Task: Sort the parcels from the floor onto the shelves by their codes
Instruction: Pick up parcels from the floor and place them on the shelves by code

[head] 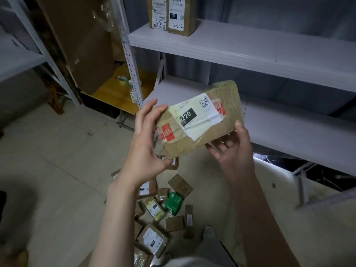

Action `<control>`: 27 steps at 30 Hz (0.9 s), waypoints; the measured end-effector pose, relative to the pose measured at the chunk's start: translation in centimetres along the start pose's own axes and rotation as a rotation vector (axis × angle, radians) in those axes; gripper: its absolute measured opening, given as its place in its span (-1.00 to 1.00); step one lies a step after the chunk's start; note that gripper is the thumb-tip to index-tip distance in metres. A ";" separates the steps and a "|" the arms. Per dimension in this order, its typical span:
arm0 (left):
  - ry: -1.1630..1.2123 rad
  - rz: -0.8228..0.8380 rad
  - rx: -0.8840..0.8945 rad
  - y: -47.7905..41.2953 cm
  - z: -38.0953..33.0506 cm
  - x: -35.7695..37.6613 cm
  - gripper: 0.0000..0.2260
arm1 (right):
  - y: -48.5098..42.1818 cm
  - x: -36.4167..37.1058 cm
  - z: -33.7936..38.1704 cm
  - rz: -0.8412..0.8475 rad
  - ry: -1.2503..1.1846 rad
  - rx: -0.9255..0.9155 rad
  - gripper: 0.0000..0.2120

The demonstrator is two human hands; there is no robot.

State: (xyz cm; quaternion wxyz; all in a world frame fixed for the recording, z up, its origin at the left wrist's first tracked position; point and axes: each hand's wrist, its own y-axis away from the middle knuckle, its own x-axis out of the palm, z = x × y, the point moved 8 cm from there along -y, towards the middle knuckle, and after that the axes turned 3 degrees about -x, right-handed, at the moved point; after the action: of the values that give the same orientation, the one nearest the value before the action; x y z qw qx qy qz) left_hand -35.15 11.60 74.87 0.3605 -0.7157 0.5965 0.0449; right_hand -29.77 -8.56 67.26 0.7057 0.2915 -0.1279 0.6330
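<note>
Held parcel (202,120) above floor pile (154,209) — two parcels (181,16) on shelf (250,47).

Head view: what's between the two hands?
One parcel with a 220 label; the left hand grips its left end, the right hand its right end. The head view shows it.

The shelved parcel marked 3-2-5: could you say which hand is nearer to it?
Left. The left hand grips the held parcel's left end, below the 3-2-5 parcel; the right hand grips the right end, farther away.
</note>
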 end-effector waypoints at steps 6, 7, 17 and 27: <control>-0.334 -0.151 0.188 0.6 -0.2 0.2 -0.25 | -0.1 0.4 0.0 -0.071 0.035 0.016 -0.26; -0.362 -0.182 0.227 1.0 -0.4 0.4 -0.26 | 0.0 0.7 0.0 -0.060 0.048 0.021 -0.27; -0.402 -0.365 0.348 4.0 0.2 3.0 -0.16 | 0.3 2.9 1.0 -0.030 0.169 -0.017 -0.36; -0.062 -0.337 -0.145 3.2 3.5 2.0 -0.01 | 0.7 1.1 -0.8 -0.125 -0.142 0.138 -0.47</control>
State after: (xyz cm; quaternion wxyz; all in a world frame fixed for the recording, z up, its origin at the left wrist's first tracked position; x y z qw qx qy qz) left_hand -36.08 11.88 69.81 0.3284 -0.8279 0.4520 0.0489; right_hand -30.46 -7.22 67.39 0.7114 0.3907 -0.1153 0.5728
